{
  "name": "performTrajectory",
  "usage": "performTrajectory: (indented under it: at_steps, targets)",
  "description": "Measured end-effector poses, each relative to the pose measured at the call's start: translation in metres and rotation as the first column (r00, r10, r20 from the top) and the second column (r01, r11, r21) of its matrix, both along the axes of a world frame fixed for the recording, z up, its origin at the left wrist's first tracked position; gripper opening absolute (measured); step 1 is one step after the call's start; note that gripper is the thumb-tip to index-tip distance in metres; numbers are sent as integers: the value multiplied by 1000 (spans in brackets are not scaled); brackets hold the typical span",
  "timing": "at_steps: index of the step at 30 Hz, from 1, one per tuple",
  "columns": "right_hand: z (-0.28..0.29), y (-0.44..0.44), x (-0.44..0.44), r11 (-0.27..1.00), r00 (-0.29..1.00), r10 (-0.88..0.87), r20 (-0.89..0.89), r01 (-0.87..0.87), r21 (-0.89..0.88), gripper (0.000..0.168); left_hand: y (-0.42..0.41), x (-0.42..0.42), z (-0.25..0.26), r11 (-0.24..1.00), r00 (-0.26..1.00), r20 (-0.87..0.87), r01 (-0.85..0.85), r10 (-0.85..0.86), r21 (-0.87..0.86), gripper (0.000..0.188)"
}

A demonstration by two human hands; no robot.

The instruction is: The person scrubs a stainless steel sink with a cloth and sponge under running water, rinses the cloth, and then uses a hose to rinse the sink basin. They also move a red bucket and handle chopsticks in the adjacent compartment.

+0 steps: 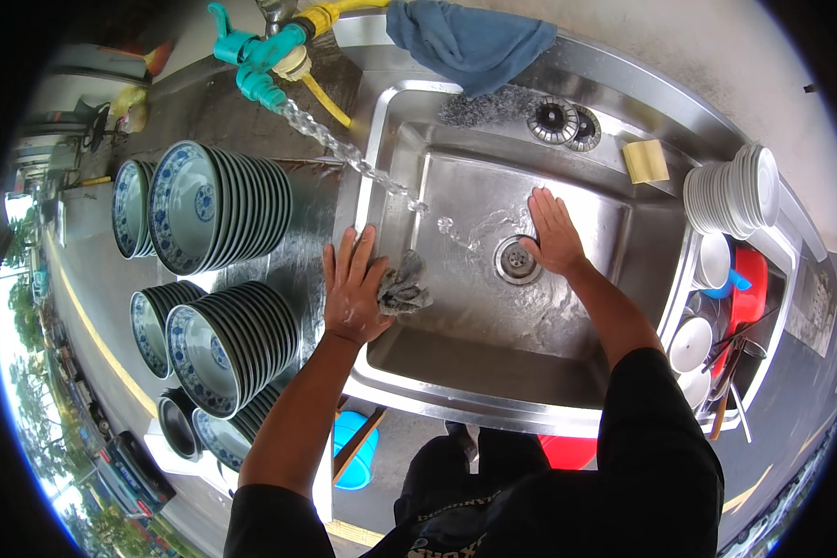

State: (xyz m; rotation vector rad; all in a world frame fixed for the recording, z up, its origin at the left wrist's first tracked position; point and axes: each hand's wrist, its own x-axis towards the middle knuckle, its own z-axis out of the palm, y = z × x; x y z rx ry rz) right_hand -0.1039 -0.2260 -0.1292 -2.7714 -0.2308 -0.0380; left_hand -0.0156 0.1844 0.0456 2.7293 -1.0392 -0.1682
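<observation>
Water pours from a teal plastic tap point(265, 63) into a stainless steel sink point(453, 279). My left hand point(354, 286) lies with fingers spread over the sink's left rim. A wet grey rag point(404, 282) is against its thumb side, over the inner edge; whether the thumb pins it is hidden. Inside the basin, my right hand point(554, 230) is held flat with nothing in it. Its thumb reaches the edge of the round drain point(517, 259). A thin sheet of water spreads around the drain.
Stacks of blue-patterned plates point(181, 209) stand left of the sink. Two sink strainers point(554, 120), a yellow sponge point(646, 162) and a blue cloth point(471, 42) lie along the back. To the right are stacked white bowls point(732, 192) and a tub holding a red ladle point(746, 286) and utensils.
</observation>
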Motion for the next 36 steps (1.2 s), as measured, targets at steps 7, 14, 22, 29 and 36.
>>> performTrajectory:
  at_steps: [7,14,22,29,36]
  targets:
    - [21,76,-94,953,943,294,-158,-302,-33,87,5,-3,-6,1000,999,41,-12,13,-19,82]
    - [-22,263,-48,879,937,346,-51,-304,368,69,-3,1,1,999,1000,0,-14,14,-29,65]
    - [-32,131,-32,976,980,184,-71,-190,-104,52,-2,0,1,1000,1000,-24,-13,13,15,76]
    - [6,109,-113,886,892,452,-4,-448,117,48,3,-1,-2,1000,1000,14,-14,15,-21,78]
    - [-12,53,-88,1000,1000,10,-6,-10,-27,58,-3,0,2,1000,999,-44,-15,14,-13,57]
